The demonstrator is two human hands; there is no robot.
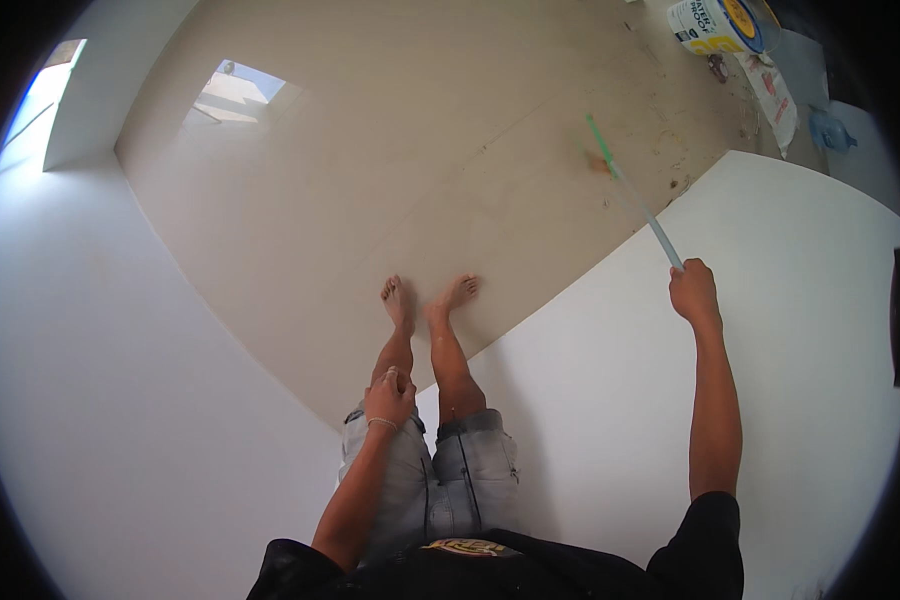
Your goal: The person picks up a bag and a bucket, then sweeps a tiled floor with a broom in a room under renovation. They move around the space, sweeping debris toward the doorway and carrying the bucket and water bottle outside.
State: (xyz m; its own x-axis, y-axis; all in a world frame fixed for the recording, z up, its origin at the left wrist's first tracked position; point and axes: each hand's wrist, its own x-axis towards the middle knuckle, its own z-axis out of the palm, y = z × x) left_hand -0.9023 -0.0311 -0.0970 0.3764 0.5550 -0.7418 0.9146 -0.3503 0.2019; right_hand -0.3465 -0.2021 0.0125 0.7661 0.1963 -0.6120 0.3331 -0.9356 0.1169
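Observation:
My right hand (694,291) is wrapped round the upper end of a long pale handle, out over the right side. The handle belongs to what looks like a broom (653,222) with a narrow green head (600,142). An orange-brown patch beside the head is smeared by motion, so its bristles cannot be made out clearly. The head is at the beige floor (370,180), close to scattered bits of debris (670,160). In front of my left knee hangs my left hand (390,398), its fingers loosely curled and nothing visible in them.
A white, blue and yellow bucket (715,28) stands at the far right. Near it lie a printed white sack (770,95) and a clear bluish bottle (832,131). White walls (150,400) close in on the left and right (610,400). My bare feet (398,302) are on the floor.

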